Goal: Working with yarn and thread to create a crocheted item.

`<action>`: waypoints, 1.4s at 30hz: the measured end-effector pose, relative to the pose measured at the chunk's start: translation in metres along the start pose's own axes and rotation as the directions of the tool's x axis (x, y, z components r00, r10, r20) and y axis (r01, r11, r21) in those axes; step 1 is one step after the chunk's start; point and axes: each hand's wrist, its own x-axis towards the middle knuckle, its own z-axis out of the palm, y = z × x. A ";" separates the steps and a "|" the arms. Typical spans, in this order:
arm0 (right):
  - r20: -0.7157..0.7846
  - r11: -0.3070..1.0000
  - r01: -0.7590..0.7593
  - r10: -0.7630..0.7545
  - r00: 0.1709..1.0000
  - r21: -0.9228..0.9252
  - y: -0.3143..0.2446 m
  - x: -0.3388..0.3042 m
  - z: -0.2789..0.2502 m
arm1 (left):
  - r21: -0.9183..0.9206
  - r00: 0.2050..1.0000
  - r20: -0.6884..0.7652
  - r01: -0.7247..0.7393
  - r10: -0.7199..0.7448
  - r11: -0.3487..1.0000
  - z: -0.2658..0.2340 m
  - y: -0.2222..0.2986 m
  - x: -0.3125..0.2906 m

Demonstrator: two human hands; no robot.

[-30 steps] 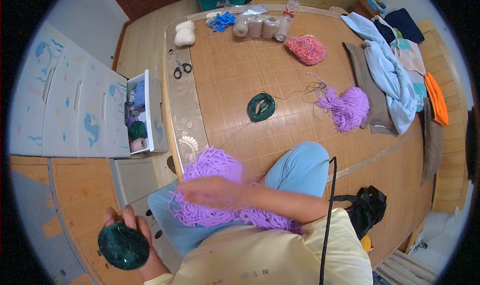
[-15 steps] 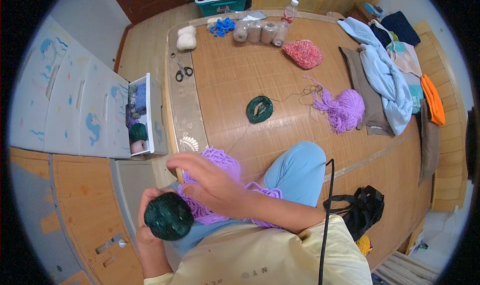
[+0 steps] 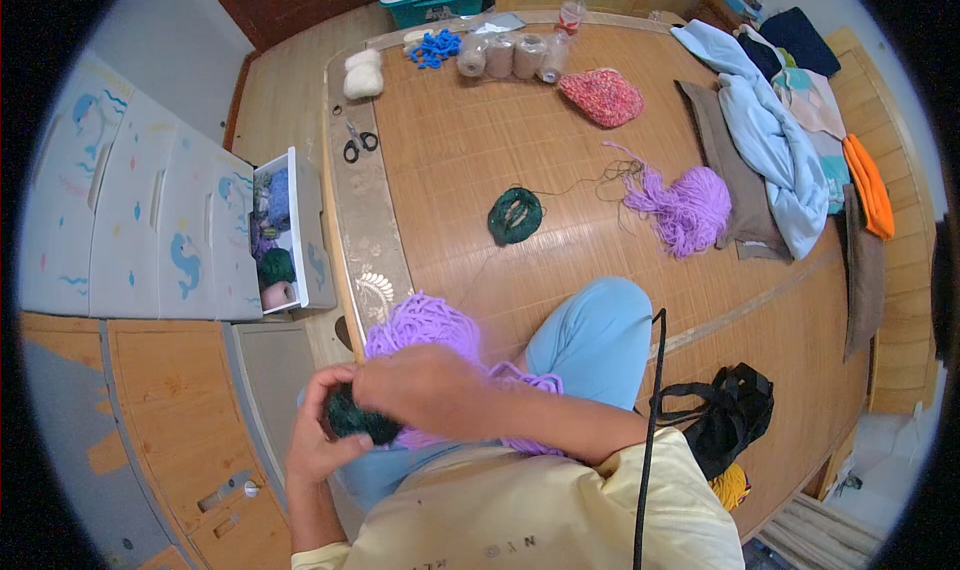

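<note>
My left hand (image 3: pixel 318 435) is curled round a dark green ball of yarn (image 3: pixel 348 420) at the lower left, above my lap. Across the ball's top passes my right hand (image 3: pixel 415 388), smeared by motion; its fingers cannot be made out. Thick lilac yarn (image 3: pixel 425 322) is heaped on my lap just beyond the hands. A loose dark green ring of yarn (image 3: pixel 503 215) lies on the mat. One thin strand runs from it toward my lap, and another trails right toward a lilac ball of yarn (image 3: pixel 695 205) with tangled loops.
Left of the mat (image 3: pixel 460 150), a drawer (image 3: pixel 313 240) of yarn stands open. Scissors (image 3: pixel 360 142), white yarn (image 3: pixel 363 75), wrapped cones (image 3: pixel 513 58), a bottle (image 3: pixel 572 12) and red-pink knitting (image 3: pixel 603 97) lie beyond. A black cable (image 3: pixel 650 420) hangs by my right arm.
My right hand has come down and toward me onto the green ball, now half covering it. The left hand has turned and lifted the ball slightly up and right. The view has shifted a little.
</note>
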 end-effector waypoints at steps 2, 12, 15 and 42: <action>-0.128 0.997 -0.059 0.065 0.990 0.048 0.030 -0.004 0.004 | -0.158 0.990 0.138 -0.010 0.033 0.987 -0.003 -0.006 0.000; -0.029 0.985 0.155 -0.153 0.988 0.082 0.019 -0.008 0.000 | 0.100 0.992 -0.024 0.127 -0.125 0.987 -0.002 -0.015 0.007; -0.057 0.989 0.001 0.008 0.998 0.148 0.052 -0.013 0.009 | -0.057 0.975 0.214 0.080 -0.066 0.995 -0.007 -0.024 -0.002; 0.036 0.979 0.204 -0.204 0.978 0.004 0.022 -0.017 0.044 | -0.596 0.973 -0.215 -0.064 -0.082 0.800 -0.005 -0.015 0.006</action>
